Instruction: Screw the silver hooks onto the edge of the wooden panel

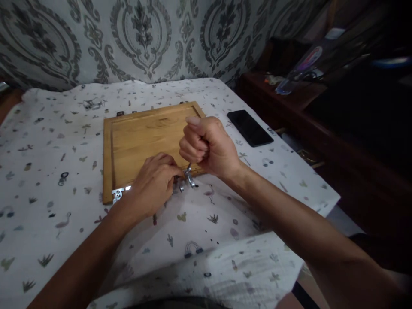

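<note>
A wooden cabinet door [141, 135] with a raised frame lies flat on the cloth. One metal hinge [117, 194] sits at its near left corner, and a second metal hinge [190, 179] is on the near edge further right. My left hand [156, 182] rests over the near edge, its bent fingertips closed at the right-hand hinge. Above that hinge my right hand [207, 148] is closed in a fist around a screwdriver. Only the thin screwdriver shaft [189, 165] shows below the fist, reaching down to the hinge; the handle is hidden.
A black phone [250, 128] lies right of the door on the patterned cloth [74, 154]. Behind hangs a grey patterned curtain [180, 38]. At the right, a plastic bottle [302, 64] stands on dark wooden furniture [280, 101], beyond the cloth's edge.
</note>
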Tool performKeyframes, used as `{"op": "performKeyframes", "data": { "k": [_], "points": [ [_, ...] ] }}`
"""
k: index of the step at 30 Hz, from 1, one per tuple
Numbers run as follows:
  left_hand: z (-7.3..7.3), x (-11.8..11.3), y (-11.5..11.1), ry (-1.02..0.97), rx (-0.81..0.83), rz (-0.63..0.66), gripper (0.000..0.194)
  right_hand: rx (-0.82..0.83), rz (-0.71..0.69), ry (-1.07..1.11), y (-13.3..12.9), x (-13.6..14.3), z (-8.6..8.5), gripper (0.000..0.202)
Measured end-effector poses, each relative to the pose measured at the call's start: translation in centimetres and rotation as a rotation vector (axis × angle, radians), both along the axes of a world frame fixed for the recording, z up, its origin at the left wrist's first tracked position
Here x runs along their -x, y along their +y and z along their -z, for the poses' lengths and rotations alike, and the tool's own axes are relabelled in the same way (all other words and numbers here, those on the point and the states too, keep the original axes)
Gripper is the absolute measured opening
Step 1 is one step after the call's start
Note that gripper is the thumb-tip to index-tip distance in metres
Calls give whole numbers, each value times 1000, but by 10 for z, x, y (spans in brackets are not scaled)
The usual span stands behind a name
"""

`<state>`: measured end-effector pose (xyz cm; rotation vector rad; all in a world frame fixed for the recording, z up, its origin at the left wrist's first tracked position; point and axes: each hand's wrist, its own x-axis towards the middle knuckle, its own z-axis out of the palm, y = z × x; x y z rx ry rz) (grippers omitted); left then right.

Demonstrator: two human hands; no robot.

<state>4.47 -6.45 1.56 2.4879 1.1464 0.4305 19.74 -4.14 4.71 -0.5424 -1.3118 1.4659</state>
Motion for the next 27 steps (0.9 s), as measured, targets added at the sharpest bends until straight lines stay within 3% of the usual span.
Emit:
{"op": "performKeyframes", "data": {
  "k": [4,8,16,21,27],
  "points": [
    [0,0,0,-9,3,1,45,-17,329,58,-15,11,1,70],
    [3,0,1,-33,1,-5,46,-33,473,71,-19,19,3,68],
    [4,2,0,-29,-34,-2,43,-67,203,137,-6,1,-7,69],
    [4,2,-1,-33,-36,6,43,-117,253,202,-8,-14,-18,70],
    [6,1,-1,-46,-68,11,42,-70,297,147,-7,-15,-5,68]
  ]
}}
